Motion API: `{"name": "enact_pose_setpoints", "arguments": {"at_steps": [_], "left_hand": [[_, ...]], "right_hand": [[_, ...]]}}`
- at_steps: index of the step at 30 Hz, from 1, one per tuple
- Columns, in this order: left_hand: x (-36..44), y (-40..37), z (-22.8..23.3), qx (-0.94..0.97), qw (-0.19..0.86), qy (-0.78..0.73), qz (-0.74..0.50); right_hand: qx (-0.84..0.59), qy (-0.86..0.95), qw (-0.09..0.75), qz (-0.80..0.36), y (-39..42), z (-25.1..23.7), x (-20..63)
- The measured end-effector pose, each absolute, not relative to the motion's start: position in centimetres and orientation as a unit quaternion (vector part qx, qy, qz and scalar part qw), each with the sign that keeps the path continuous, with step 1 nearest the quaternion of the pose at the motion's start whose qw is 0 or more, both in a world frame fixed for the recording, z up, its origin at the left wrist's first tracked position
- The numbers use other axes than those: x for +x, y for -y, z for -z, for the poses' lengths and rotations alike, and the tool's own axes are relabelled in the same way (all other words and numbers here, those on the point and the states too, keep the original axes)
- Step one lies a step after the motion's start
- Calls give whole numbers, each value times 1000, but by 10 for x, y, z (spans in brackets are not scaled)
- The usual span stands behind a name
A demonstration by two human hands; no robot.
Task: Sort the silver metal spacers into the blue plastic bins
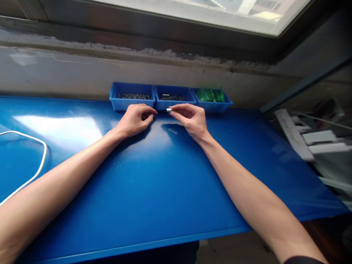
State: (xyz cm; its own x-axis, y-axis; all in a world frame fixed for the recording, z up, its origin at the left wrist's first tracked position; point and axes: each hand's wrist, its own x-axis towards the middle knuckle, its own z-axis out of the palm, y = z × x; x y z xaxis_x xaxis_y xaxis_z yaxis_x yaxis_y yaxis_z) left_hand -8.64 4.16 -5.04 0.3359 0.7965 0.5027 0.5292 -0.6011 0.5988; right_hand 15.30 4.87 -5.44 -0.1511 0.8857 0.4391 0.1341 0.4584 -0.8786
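My right hand [194, 120] pinches a small shiny silver metal piece [169, 110] between thumb and fingertips, in front of the middle blue bin [173, 104]. Its exact kind is too small to tell. To its left, my left hand [139, 119] is closed in a pinch before the left blue bin [118, 104]; whatever its fingertips hold, if anything, I cannot make out. A short gap separates the two hands, both just above the table. Small grey screw-like parts [133, 96] lie in the left bin. Dark and silvery pieces [173, 97] are in the middle one.
A right blue bin [215, 105] holds green plastic packaging [210, 95]. All three bins line the back of the blue table [156, 191], below a wall and window. A white cable [22, 135] loops at the left. Pale bars [321, 137] stand beyond the right edge.
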Motion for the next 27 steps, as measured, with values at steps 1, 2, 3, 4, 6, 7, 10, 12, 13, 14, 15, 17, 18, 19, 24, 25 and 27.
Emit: {"name": "enact_pose_setpoints", "arguments": {"at_steps": [1,2,3,4,6,7,10,12,13,14,15,17,18,19,24,25,27], "left_hand": [[-86,-42,50,801,166,-414,-400],[-86,-42,51,802,165,-413,-400],[-87,-42,51,803,163,-412,-400],[-86,-42,51,804,162,-410,-400],[-86,-42,51,805,160,-406,-402],[-86,-42,51,806,160,-403,-403],[-86,-42,51,806,162,-402,-404],[-85,-42,51,806,163,-404,-402],[-85,-42,51,806,163,-404,-400],[-85,-41,50,807,164,-404,-399],[-85,-41,50,807,164,-403,-399],[-85,-41,50,808,165,-402,-398],[-85,-41,50,808,166,-401,-398],[-85,-41,50,809,167,-400,-398],[-86,-41,50,813,176,-395,-389],[-86,-41,51,816,174,-395,-385],[-85,-39,51,821,145,-397,-384]], "right_hand": [[-377,662,537,-362,-49,54,152],[-375,654,547,-365,-50,54,152],[-374,646,557,-364,-50,54,151],[-372,640,567,-360,-51,53,150],[-366,633,585,-350,-53,52,150],[-364,634,589,-346,-54,52,151],[-364,644,580,-341,-58,52,154],[-366,652,570,-340,-59,54,156],[-366,657,567,-338,-59,54,157],[-365,663,562,-334,-59,55,157],[-364,670,557,-329,-58,55,157],[-367,687,544,-313,-56,55,156],[-370,694,538,-303,-54,55,156],[-372,701,535,-291,-53,55,155],[-402,730,520,-189,-42,50,151],[-411,739,506,-167,-40,48,150],[-423,757,480,-134,-36,45,148]]}}
